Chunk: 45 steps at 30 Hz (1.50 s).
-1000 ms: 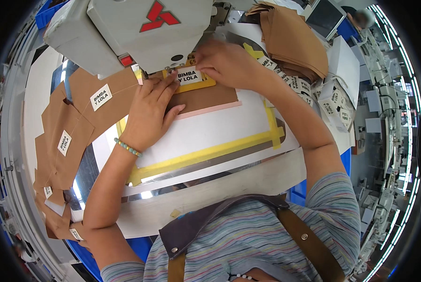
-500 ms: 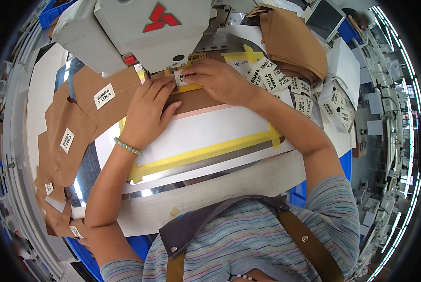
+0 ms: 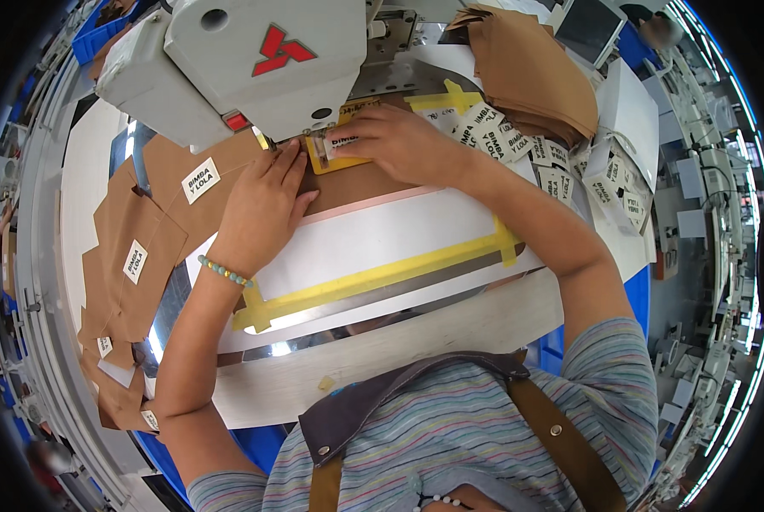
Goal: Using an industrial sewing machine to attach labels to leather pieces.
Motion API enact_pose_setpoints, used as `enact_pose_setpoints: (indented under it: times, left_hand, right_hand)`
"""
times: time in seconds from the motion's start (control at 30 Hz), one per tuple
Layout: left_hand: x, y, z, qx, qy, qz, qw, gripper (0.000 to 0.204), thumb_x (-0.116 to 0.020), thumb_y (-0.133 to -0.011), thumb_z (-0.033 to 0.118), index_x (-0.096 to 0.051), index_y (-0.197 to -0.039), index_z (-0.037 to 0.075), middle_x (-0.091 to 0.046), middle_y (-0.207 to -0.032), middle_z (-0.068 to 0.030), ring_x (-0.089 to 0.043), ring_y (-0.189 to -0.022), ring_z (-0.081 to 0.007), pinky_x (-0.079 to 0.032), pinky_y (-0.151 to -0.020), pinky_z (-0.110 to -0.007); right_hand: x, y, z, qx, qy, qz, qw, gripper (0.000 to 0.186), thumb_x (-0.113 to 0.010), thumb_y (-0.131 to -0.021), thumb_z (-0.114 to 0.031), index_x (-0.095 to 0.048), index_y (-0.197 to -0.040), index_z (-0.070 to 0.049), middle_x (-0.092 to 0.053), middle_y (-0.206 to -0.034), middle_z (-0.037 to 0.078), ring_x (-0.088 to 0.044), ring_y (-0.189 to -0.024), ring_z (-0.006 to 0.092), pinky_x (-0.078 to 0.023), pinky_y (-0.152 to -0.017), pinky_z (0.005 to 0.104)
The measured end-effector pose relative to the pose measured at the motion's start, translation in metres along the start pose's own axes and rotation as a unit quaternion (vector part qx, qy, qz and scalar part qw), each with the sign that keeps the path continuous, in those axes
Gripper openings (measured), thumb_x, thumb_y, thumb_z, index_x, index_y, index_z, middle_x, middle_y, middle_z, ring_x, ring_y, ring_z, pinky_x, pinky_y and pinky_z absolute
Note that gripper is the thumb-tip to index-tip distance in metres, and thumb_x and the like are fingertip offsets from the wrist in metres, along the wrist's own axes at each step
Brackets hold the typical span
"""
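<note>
My left hand (image 3: pixel 261 209) lies flat, fingers together, on a brown fabric piece (image 3: pixel 360 183) under the head of a white sewing machine (image 3: pixel 237 60). My right hand (image 3: pixel 399 141) presses a small white label (image 3: pixel 341 142) down inside a yellow frame (image 3: pixel 326 160) right by the needle. A white board edged with yellow tape (image 3: pixel 382 273) lies on the table between my arms.
Finished brown pieces with white labels (image 3: pixel 139 247) are spread along the left side. Several loose white labels (image 3: pixel 501 136) lie to the right of my right hand, next to a stack of brown fabric (image 3: pixel 531 72). A small screen (image 3: pixel 591 30) stands at the back right.
Both hands have moved a little further under the machine head. The right hand has settled on the label at the needle.
</note>
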<state>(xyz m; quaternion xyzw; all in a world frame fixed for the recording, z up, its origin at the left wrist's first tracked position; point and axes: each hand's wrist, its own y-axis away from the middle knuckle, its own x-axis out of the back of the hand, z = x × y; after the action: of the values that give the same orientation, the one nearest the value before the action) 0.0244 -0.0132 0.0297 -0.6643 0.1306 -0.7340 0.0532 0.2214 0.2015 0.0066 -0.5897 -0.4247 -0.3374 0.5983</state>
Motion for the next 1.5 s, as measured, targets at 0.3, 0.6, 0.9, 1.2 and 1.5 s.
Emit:
enact_pose_setpoints:
  times: [0.3,0.6,0.9,1.2,1.5]
  left_hand:
    - [0.002,0.000,0.000,-0.014,0.003,-0.005,1.000,0.053,-0.075,-0.097,0.017,-0.061,-0.142,-0.006,-0.057,-0.156,-0.0195,-0.056,-0.136,-0.0368,-0.047,-0.118,-0.044]
    - [0.011,0.007,-0.004,-0.005,0.017,-0.012,1.000,0.052,-0.076,-0.096,0.019,-0.064,-0.141,-0.002,-0.059,-0.155,-0.0176,-0.056,-0.137,-0.0368,-0.047,-0.116,-0.048]
    - [0.012,0.016,-0.014,-0.014,0.034,0.027,0.999,0.053,-0.079,-0.093,0.015,-0.064,-0.141,-0.002,-0.061,-0.153,-0.0171,-0.058,-0.132,-0.0406,-0.050,-0.113,-0.049]
    - [0.004,0.007,-0.014,-0.013,0.051,0.049,0.997,0.053,-0.078,-0.094,0.022,-0.066,-0.139,-0.002,-0.062,-0.150,-0.0176,-0.056,-0.134,-0.0412,-0.048,-0.114,-0.050]
    - [-0.002,0.009,-0.016,-0.017,0.059,0.054,0.997,0.055,-0.076,-0.098,0.025,-0.064,-0.146,0.001,-0.059,-0.156,-0.0172,-0.054,-0.137,-0.0424,-0.045,-0.118,-0.050]
  right_hand:
    - [0.013,-0.008,-0.002,-0.030,-0.076,-0.045,0.996,0.036,-0.060,-0.094,-0.005,-0.084,-0.120,-0.014,-0.073,-0.140,0.002,-0.064,-0.132,0.0288,-0.055,-0.110,0.0406]
    - [0.010,-0.011,0.005,-0.039,-0.068,-0.035,0.996,0.041,-0.064,-0.093,0.000,-0.082,-0.126,-0.018,-0.072,-0.140,0.001,-0.064,-0.129,0.0284,-0.055,-0.111,0.0405]
    - [-0.002,-0.012,0.023,-0.034,-0.089,0.020,0.995,0.037,-0.060,-0.096,-0.006,-0.082,-0.124,-0.015,-0.071,-0.143,0.004,-0.063,-0.133,0.0280,-0.055,-0.111,0.0417]
    - [0.043,-0.008,-0.001,-0.084,-0.159,-0.064,0.982,0.034,-0.062,-0.102,-0.009,-0.077,-0.131,-0.012,-0.065,-0.152,0.009,-0.059,-0.139,0.0349,-0.049,-0.118,0.0462]
    - [0.074,0.051,0.000,-0.168,-0.107,0.174,0.964,0.032,-0.062,-0.096,0.005,-0.079,-0.121,-0.006,-0.071,-0.141,0.012,-0.067,-0.123,0.0351,-0.054,-0.104,0.0428]
